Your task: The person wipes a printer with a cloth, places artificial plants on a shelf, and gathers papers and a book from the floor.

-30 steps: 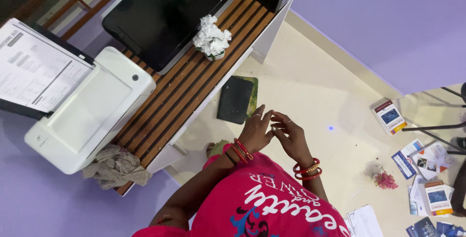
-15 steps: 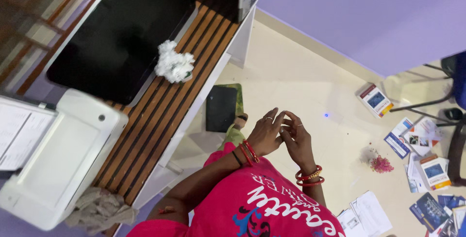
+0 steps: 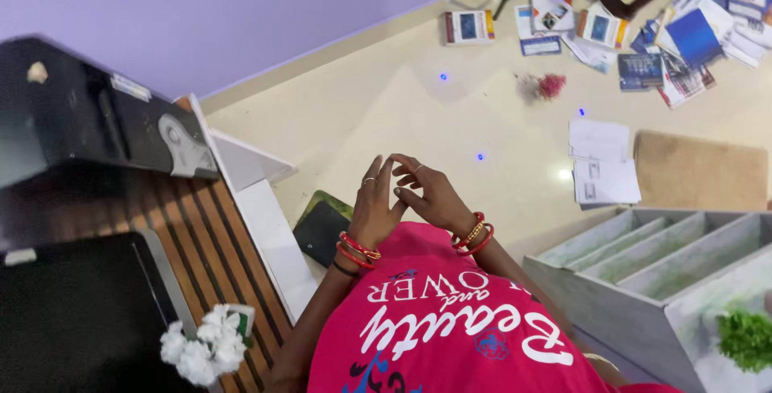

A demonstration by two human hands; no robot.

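My left hand (image 3: 375,208) and my right hand (image 3: 428,194) are raised in front of my pink shirt, fingertips touching each other. Both hold nothing that I can see. Fingers are loosely spread and wear rings; red bangles circle both wrists. Below the hands lies a black flat pad (image 3: 320,232) on the cream floor, beside the white edge of a wooden slatted table (image 3: 211,224).
A black monitor (image 3: 76,320) and white flowers (image 3: 203,349) sit on the table. A black device (image 3: 88,119) stands at its far end. Books and papers (image 3: 643,31) litter the floor far right, with a tan mat (image 3: 700,172). A grey slotted shelf (image 3: 643,268) stands at right.
The camera view has swung round to the right; the printer has left the frame and the grey shelf has come in. My hands stay together with fingertips touching.
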